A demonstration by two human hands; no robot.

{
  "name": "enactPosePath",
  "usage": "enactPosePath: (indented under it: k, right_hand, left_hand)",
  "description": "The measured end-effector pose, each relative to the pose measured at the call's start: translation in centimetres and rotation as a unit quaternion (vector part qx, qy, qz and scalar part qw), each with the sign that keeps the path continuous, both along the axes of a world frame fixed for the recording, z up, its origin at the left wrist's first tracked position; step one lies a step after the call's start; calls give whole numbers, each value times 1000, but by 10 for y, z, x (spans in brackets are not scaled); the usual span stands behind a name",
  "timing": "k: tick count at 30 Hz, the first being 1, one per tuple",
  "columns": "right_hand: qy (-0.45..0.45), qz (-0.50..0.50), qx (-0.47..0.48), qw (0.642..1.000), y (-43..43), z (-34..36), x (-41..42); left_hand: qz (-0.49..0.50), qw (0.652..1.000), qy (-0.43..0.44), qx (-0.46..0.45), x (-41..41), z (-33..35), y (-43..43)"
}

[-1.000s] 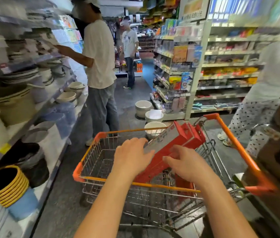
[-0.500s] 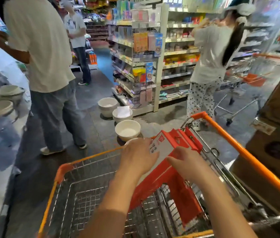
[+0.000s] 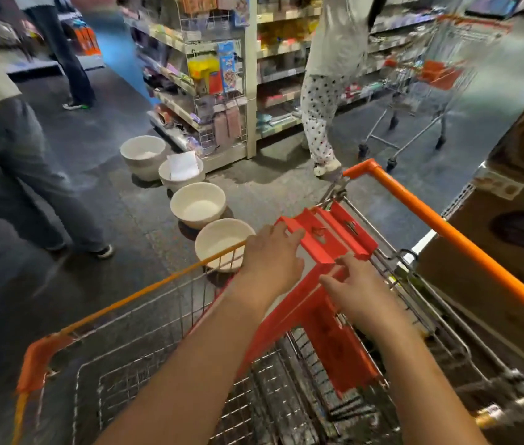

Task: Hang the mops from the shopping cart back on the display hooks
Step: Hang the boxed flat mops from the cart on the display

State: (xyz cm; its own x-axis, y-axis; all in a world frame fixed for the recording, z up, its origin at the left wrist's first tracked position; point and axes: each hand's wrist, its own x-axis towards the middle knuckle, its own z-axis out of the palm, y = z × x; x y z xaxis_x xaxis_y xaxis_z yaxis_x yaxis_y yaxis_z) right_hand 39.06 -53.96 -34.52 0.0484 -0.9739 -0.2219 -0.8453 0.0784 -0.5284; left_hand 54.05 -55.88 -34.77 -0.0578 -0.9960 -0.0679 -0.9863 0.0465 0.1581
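The red mop boxes point(image 3: 313, 244) stand tilted in the far right corner of the shopping cart point(image 3: 158, 284), leaning on its wire end below the orange handle. The left hand point(image 3: 270, 255) curls over the top edge of the foremost one, grasping it; the right hand point(image 3: 356, 290) lies with fairly straight fingers against its near side, steadying, not clasping. Judging by this, nothing is hung yet: the first lift is only beginning, and no mop hooks are in view. Room is tight: white bowls point(image 3: 198, 203) line the floor just beyond the cart's rim, a cardboard carton point(image 3: 510, 220) crowds the right, and a person in dotted trousers point(image 3: 318, 101) and a second cart point(image 3: 430, 75) stand ahead
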Motion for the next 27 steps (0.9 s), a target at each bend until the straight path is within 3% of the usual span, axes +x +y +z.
enactPosePath:
  k: [9, 12, 18, 27]
  right_hand:
    - [2, -7, 38, 999, -20, -44, 11]
    - [-25, -23, 41, 999, -17, -55, 19]
    - [-56, -31, 30, 997, -19, -68, 31]
    - [-69, -19, -30, 997, 1, -69, 40]
  left_hand:
    - [-69, 994, -64, 62, 4, -54, -34]
    - [-101, 984, -129, 77, 12, -67, -26]
    - [-69, 996, -47, -23, 20, -52, -32]
    - [-118, 982, -143, 36, 36, -62, -18]
